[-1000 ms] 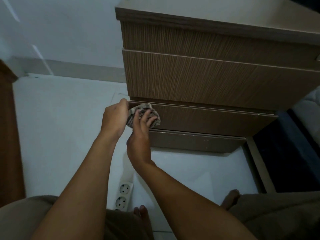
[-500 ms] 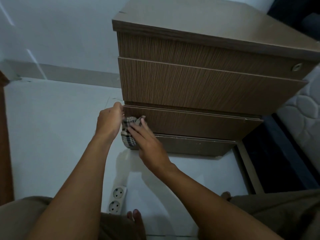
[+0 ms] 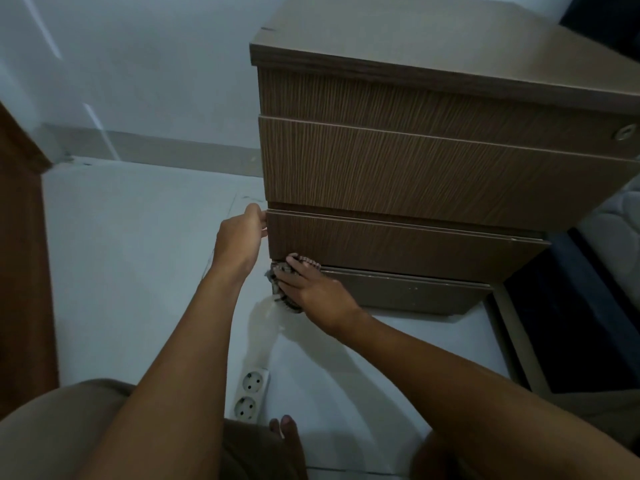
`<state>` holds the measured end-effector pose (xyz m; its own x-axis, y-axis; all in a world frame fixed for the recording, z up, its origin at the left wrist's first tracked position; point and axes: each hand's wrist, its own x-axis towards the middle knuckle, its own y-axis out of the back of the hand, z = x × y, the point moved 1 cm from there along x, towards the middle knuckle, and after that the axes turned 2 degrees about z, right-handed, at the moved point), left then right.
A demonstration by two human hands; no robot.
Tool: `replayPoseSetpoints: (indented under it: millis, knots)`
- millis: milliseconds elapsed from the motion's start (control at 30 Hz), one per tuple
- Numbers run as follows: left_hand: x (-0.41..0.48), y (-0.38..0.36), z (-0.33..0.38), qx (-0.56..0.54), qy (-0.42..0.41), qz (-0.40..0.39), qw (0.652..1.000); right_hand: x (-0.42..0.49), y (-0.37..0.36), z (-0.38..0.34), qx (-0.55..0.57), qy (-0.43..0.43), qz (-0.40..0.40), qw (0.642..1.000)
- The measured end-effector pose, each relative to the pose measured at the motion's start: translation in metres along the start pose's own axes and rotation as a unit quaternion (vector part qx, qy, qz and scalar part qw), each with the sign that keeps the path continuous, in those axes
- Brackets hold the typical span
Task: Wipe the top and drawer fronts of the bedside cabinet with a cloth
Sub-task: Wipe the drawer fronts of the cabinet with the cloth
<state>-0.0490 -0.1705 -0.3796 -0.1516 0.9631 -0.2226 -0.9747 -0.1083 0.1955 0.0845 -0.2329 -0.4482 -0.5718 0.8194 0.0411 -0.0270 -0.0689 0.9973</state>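
The brown wood-grain bedside cabinet (image 3: 433, 168) stands ahead with three drawer fronts and a dark plinth below. My right hand (image 3: 313, 292) presses a checked cloth (image 3: 282, 287) flat against the left end of the plinth, just under the bottom drawer front (image 3: 398, 244). Most of the cloth is hidden under my fingers. My left hand (image 3: 240, 237) grips the left edge of the bottom drawer front, which sits slightly pulled out.
A white power strip (image 3: 251, 394) lies on the pale floor near my foot (image 3: 289, 441). A wooden door edge (image 3: 20, 271) is at the left. A mattress (image 3: 616, 223) and dark bed frame (image 3: 571, 327) stand to the right of the cabinet.
My right hand has slid the cloth down from the bottom drawer front's left end to the plinth beneath it. My left hand stays on the drawer's left edge.
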Motion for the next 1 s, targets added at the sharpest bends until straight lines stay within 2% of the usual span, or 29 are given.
replayPoseSetpoints:
  millis: [100, 133, 200, 367, 433, 500, 533, 633, 733, 833, 900, 1000]
  knots:
    - [0.002, 0.000, -0.002, 0.002, -0.003, -0.003, 1.000, -0.011, 0.007, 0.003, -0.034, 0.016, 0.156, 0.987]
    - [0.002, 0.000, -0.001, 0.001, -0.004, 0.000, 1.000, -0.011, 0.007, 0.010, -0.053, 0.020, 0.167, 0.984]
    - [0.003, 0.000, -0.002, 0.005, -0.001, 0.007, 1.000, -0.009, 0.009, 0.028, -0.091, 0.035, 0.152, 0.984]
    - [0.006, -0.003, -0.006, 0.027, 0.001, 0.020, 0.999, -0.015, -0.010, 0.052, -0.159, 0.045, 0.028, 0.986]
    - [0.007, -0.004, -0.007, 0.028, 0.006, 0.033, 0.999, -0.028, -0.020, 0.048, -0.088, 0.053, -0.002, 0.995]
    - [0.007, -0.007, -0.008, 0.020, 0.010, 0.057, 0.998, -0.047, -0.027, 0.043, 0.097, -0.023, 0.022, 0.995]
    - [0.005, -0.009, -0.009, 0.017, 0.007, 0.069, 0.997, -0.058, -0.029, 0.040, 0.183, -0.079, 0.067, 0.978]
    - [-0.009, -0.024, -0.014, 0.018, -0.032, 0.080, 0.996, -0.089, -0.039, 0.029, 0.369, -0.247, 0.183, 0.877]
    - [-0.021, -0.043, -0.025, 0.010, -0.042, 0.056, 0.997, -0.120, -0.056, 0.029, 0.423, -0.413, 0.282, 0.756]
    - [-0.024, -0.050, -0.035, 0.023, -0.017, 0.039, 0.999, -0.152, -0.067, 0.043, 0.457, -0.577, 0.352, 0.579]
    - [-0.022, -0.052, -0.041, 0.027, 0.004, 0.038, 0.999, -0.174, -0.068, 0.058, 0.456, -0.638, 0.385, 0.487]
    - [-0.019, -0.056, -0.050, 0.030, 0.033, 0.045, 0.998, -0.197, -0.062, 0.083, 0.435, -0.677, 0.431, 0.407]
